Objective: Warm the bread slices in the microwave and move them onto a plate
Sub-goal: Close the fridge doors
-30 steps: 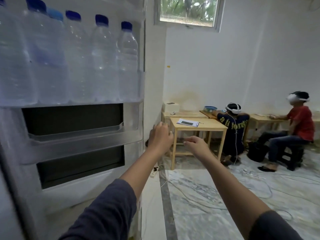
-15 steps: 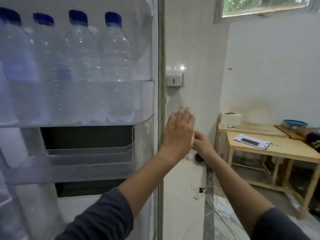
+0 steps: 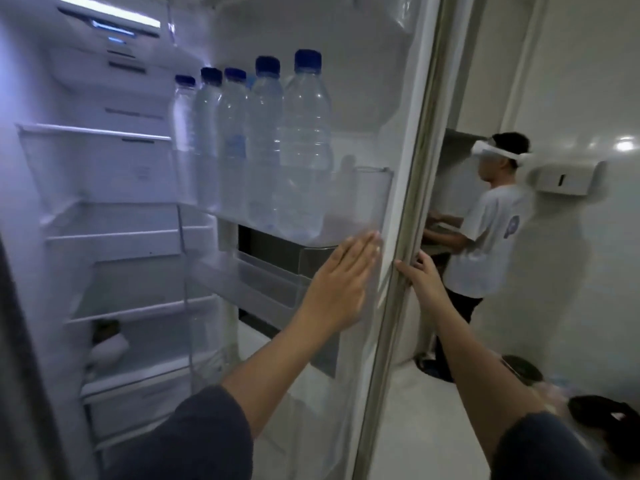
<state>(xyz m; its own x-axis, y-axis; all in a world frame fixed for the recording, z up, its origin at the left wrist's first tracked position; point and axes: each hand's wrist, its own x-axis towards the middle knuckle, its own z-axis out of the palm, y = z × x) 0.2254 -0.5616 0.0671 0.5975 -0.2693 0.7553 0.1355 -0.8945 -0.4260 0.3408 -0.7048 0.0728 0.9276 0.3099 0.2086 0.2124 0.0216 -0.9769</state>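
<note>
At the open fridge door (image 3: 391, 188), the person is pressing the left hand (image 3: 341, 278), fingers flat and together, on its inner face; the right hand (image 3: 420, 275) is curling round its edge. Bottles (image 3: 298, 150) fill the rack. No bread, microwave or plate visible; the task looks barely begun.

Two arms in view, both in dark charcoal-grey sleeves (image 3: 194, 434) of soft, matte fabric, ending partway along the forearm. Forearms bare below the cuffs. Left hand (image 3: 341, 282) and right hand (image 3: 424, 280) bare: no gloves, rings or watch visible.
</note>
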